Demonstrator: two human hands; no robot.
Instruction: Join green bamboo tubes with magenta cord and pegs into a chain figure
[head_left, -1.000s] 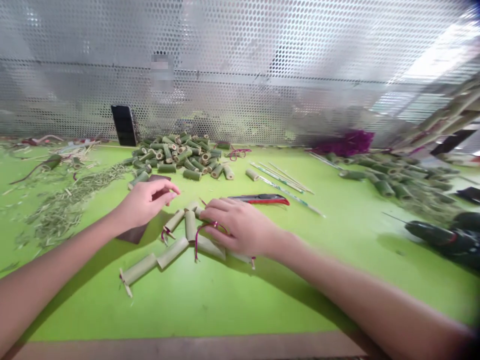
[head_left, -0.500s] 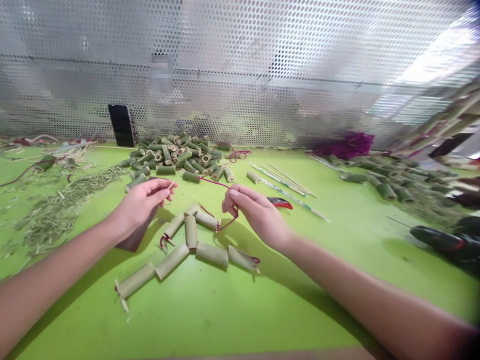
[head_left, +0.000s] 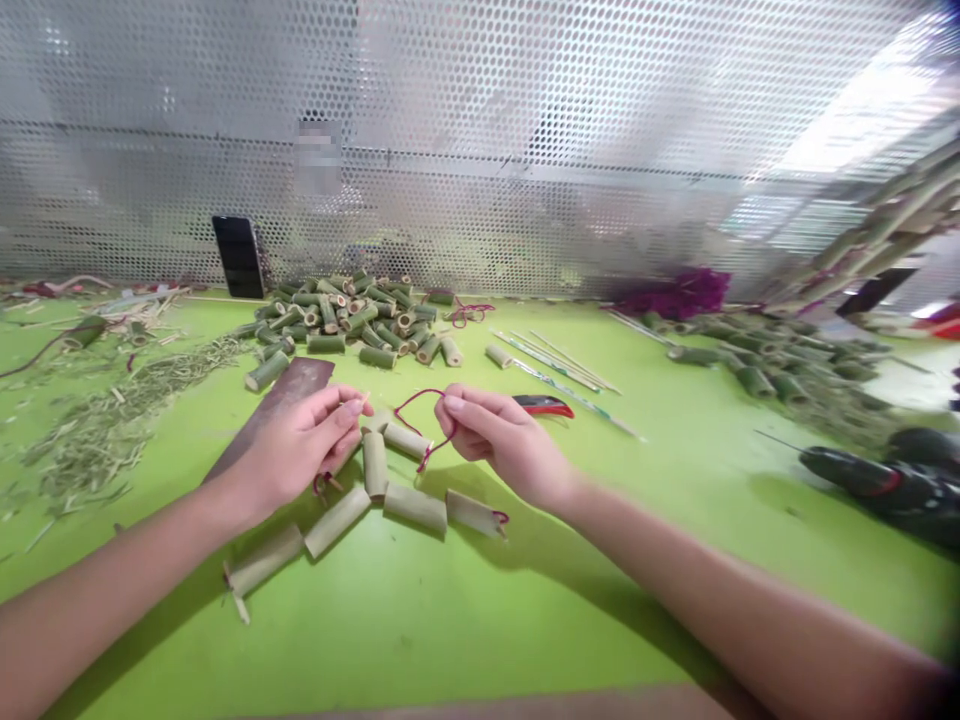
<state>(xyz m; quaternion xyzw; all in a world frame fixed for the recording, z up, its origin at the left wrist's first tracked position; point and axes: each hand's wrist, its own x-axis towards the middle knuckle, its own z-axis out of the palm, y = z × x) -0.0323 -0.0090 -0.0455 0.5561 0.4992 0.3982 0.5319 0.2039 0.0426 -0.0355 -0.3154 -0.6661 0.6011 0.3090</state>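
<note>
Crookedly, the purple cord (head_left: 425,458) bends leftward from the pinching right hand (head_left: 506,440), the left hand (head_left: 304,446) pinched narrow, contents unclear.

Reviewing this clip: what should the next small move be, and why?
Probably bring the left hand across and lay its stick against the cord by the upper-right tube. The left fingertips pinch what looks like a small pale stick, the right hand holds the cord near that tube's end, and the lower-left tube has a crosspiece at its end.

2 bare hands (head_left: 304,450) (head_left: 514,440), 2 slim forearms (head_left: 150,555) (head_left: 675,570) (also bare).
</note>
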